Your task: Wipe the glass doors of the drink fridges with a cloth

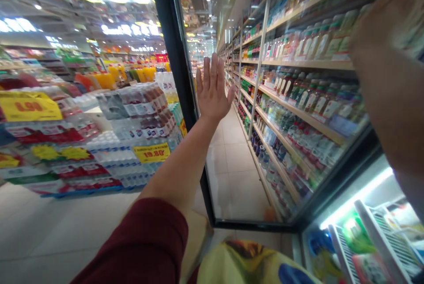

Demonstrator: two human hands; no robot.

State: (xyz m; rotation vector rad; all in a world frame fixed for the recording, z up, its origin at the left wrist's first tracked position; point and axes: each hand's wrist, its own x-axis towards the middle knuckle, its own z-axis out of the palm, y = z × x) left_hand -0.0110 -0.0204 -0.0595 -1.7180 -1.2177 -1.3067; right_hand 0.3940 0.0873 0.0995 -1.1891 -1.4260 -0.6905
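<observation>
My left hand (213,92) is stretched out in front of me, its fingers straight and apart. The palm lies against the glass of a black-framed cooler door (228,195), which stands swung out. My right hand (380,23) is raised at the upper right, blurred and partly cut off by the picture edge. I cannot make out its fingers or whether it holds anything. Low in front of my body is a yellow printed thing (251,262), perhaps a bag or cloth, cut off by the bottom edge. A maroon sleeve covers my left upper arm.
Inside the lit cooler at the lower right, wire racks (380,235) hold green and red packages. Wooden shelves (304,114) full of bottles show through or in the glass. To the left stand stacked drink packs (142,116) with yellow price signs (151,153) on a tiled floor (49,226).
</observation>
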